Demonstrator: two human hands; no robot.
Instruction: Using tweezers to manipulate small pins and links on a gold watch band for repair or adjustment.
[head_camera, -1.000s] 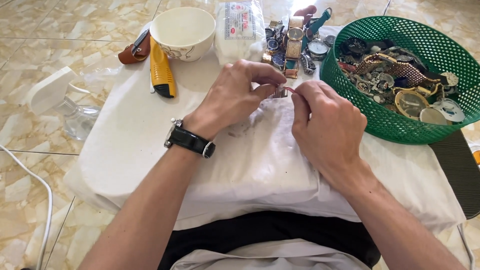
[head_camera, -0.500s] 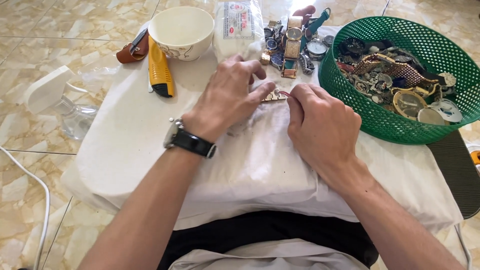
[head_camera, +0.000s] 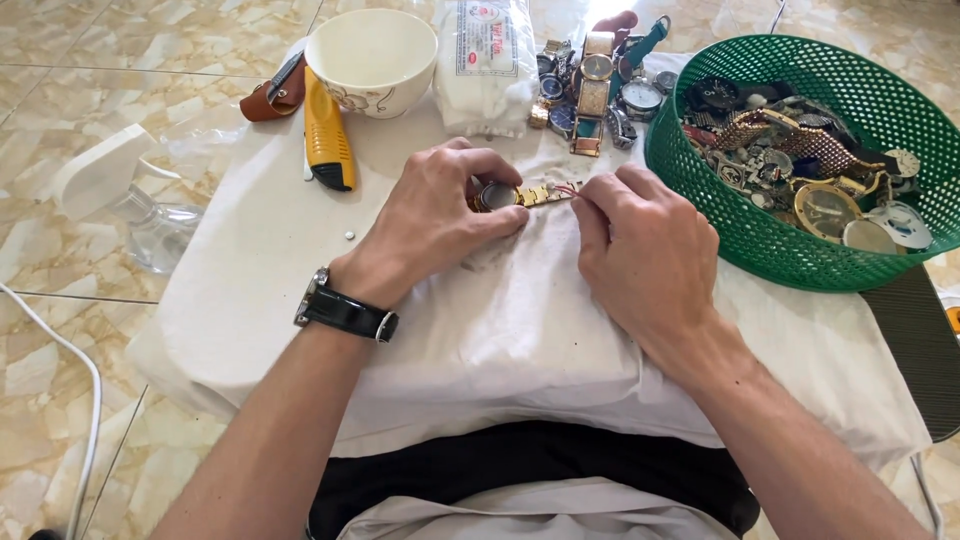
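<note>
My left hand, with a black watch on its wrist, pins a gold-coloured wristwatch against the white cloth; thumb and fingers close around the watch case. My right hand pinches the free end of the gold band, where a small reddish piece shows at the fingertips. The watch lies flat between both hands, its band stretched to the right.
A green plastic basket full of watches sits at the right. A row of several watches, a white packet, a cream bowl, a yellow utility knife and a brown strap line the far edge. A clear bottle lies on the tiled floor.
Both hands have settled lower onto the cloth; the watch now lies flat, with its case and band showing between them.
</note>
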